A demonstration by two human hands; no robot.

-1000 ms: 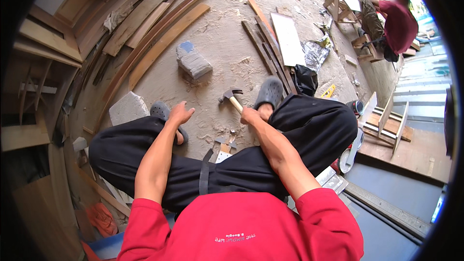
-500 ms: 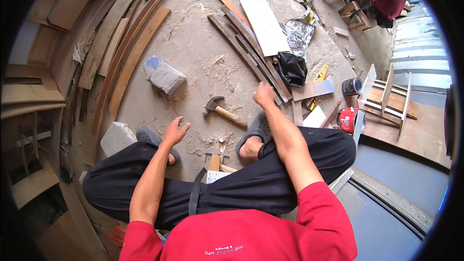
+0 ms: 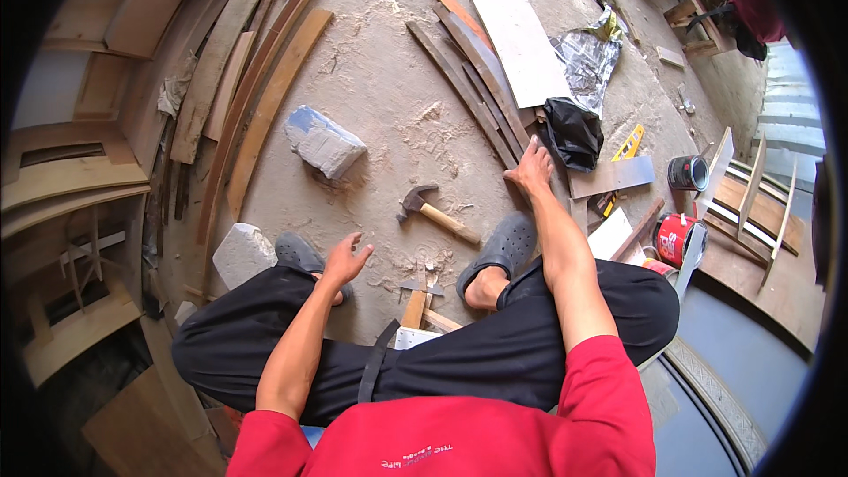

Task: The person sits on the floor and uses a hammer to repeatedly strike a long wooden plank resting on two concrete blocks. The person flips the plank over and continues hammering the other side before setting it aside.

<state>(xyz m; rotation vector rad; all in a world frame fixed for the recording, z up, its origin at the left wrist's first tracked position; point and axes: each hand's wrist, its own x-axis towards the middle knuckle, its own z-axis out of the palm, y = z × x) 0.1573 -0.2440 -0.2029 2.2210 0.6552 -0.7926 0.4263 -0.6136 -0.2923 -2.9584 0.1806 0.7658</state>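
Observation:
My right hand (image 3: 532,168) reaches forward over the near ends of several dark wooden strips (image 3: 484,93) on the concrete floor. Its fingers are stretched out and slightly apart; whether the fingertips touch the wood, I cannot tell. Above my left shoe, my left hand (image 3: 347,259) hovers with its fingers apart and nothing in it. Between the hands lies a claw hammer (image 3: 446,221) with a wooden handle, its head pointing left. Close to my legs, a wooden piece with a metal crossbar (image 3: 415,296) stands between my feet.
A grey block with a blue face (image 3: 325,143) sits ahead on the left. Long boards (image 3: 274,106) line the left side. A white panel (image 3: 517,44), black plastic bag (image 3: 572,134), handsaw (image 3: 623,175) and paint cans (image 3: 676,238) lie right. Another person (image 3: 755,0) is at far right.
My right hand has moved forward and right to the ends of the strips, and its fingers have stretched out. My left hand remains raised. The whole view has shifted slightly.

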